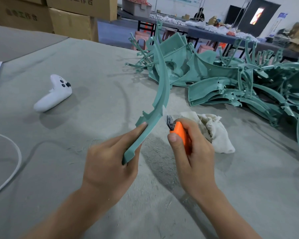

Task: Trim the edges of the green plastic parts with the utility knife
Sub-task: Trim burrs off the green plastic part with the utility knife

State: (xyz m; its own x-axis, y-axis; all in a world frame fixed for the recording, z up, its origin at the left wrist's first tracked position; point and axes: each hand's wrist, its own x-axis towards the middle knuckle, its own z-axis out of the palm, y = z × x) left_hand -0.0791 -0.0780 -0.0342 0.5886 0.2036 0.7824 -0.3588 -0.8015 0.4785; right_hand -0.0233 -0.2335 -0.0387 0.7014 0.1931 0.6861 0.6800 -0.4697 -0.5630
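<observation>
My left hand grips the near end of a long curved green plastic part, which arcs up and away over the table, my index finger laid along its edge. My right hand holds an orange utility knife, thumb on the handle. Its short dark blade points up and sits just right of the part, a small gap between them. A big heap of green plastic parts lies at the back right.
The table has a grey felt cover strewn with fine shavings near my hands. A white game controller lies at left, a white cable loops at the left edge, and a crumpled white cloth sits behind my right hand. Cardboard boxes stand at back left.
</observation>
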